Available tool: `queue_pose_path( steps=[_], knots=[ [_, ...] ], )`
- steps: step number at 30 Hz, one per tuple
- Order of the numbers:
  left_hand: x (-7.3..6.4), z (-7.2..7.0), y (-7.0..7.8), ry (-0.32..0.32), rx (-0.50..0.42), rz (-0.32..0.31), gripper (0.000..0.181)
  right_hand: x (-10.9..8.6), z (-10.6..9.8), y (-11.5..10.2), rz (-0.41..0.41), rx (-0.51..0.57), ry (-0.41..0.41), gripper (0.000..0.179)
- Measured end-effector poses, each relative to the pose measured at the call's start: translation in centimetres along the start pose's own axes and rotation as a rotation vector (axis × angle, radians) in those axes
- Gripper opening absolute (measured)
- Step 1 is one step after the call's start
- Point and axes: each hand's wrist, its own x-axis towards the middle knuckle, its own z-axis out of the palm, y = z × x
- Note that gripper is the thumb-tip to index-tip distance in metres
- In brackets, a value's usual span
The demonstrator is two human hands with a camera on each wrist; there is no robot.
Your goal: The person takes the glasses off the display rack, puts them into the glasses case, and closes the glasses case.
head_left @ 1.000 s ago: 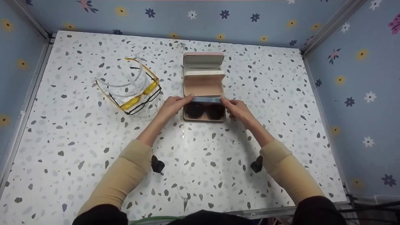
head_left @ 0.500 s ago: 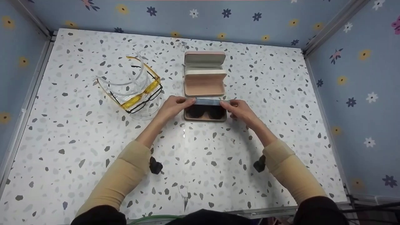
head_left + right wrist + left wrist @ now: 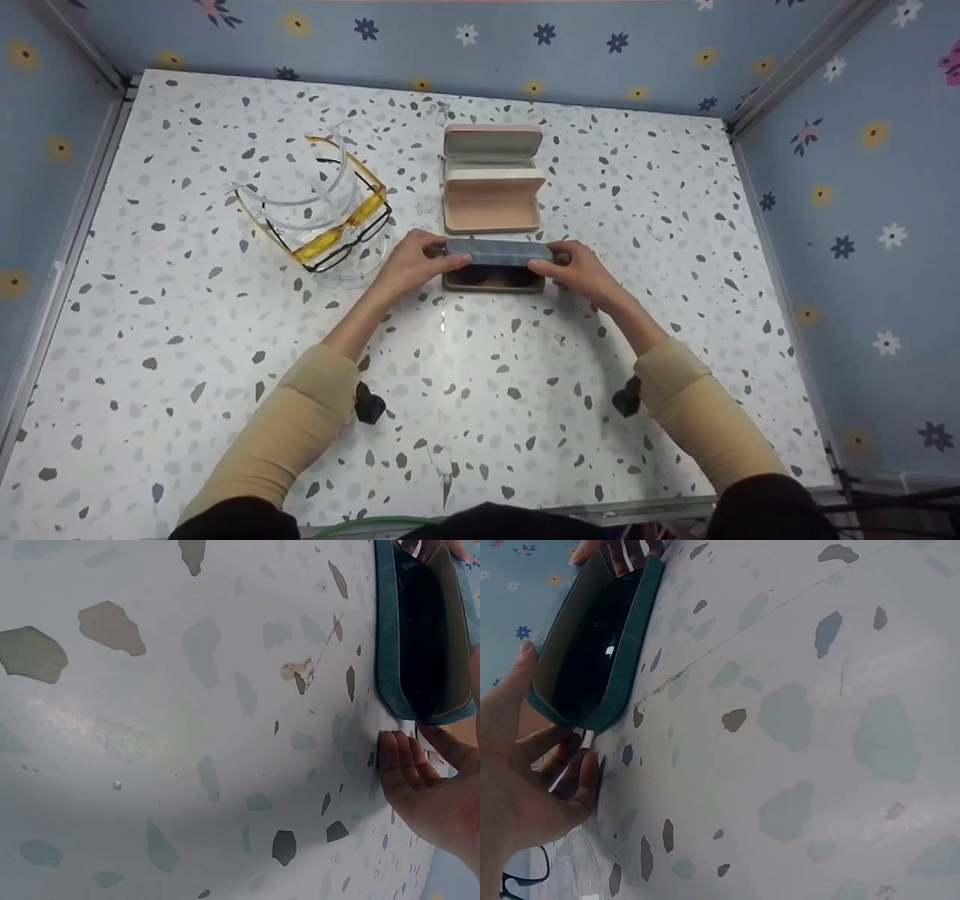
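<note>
A blue-grey glasses case (image 3: 499,253) lies in front of two other cases, its lid tilted partway down. Dark sunglasses (image 3: 592,660) lie inside, their upper part hidden by the lid in the head view. My left hand (image 3: 412,262) grips the lid's left end, thumb on the front edge and fingers bent around the end. At the opposite end, my right hand (image 3: 581,271) holds the lid the same way, its thumb also at the front edge. In the right wrist view the case's front wall (image 3: 388,630) rests on the table beside the right fingers.
Two open cases, one with a peach lining (image 3: 491,206) and one with a pale lining (image 3: 491,142), stand right behind. Nested at left are yellow-framed glasses (image 3: 322,244), black-framed glasses (image 3: 330,262) and clear goggles (image 3: 300,214). Flowered walls (image 3: 487,52) border the speckled table (image 3: 480,360).
The lid of the blue-grey case has swung forward and down over the sunglasses, covering more of them. Both thumbs have moved toward me with its edge.
</note>
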Motion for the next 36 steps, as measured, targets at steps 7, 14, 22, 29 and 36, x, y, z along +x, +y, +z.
queue_pose_path(
  steps=[7, 14, 22, 29, 36],
  knots=[
    [-0.1, 0.0, -0.2, 0.011, 0.024, 0.025, 0.083, 0.2, -0.1, 0.3, -0.05, -0.017, 0.014, 0.052],
    [-0.2, 0.3, -0.6, 0.037, 0.111, 0.08, 0.086, -0.2, 0.3, 0.6, -0.098, -0.115, 0.058, 0.063],
    [-0.8, 1.1, -1.0, 0.072, 0.248, 0.18, 0.088, -0.6, 1.6, 1.3, -0.135, -0.247, 0.147, 0.08],
    [-1.1, 1.5, -1.3, 0.104, 0.271, 0.221, 0.086, -0.6, 2.2, 1.5, -0.139, -0.273, 0.179, 0.085],
    [-1.3, 1.7, -1.7, 0.109, 0.256, 0.224, 0.086, -0.6, 2.4, 1.7, -0.134, -0.268, 0.176, 0.085]
  ],
)
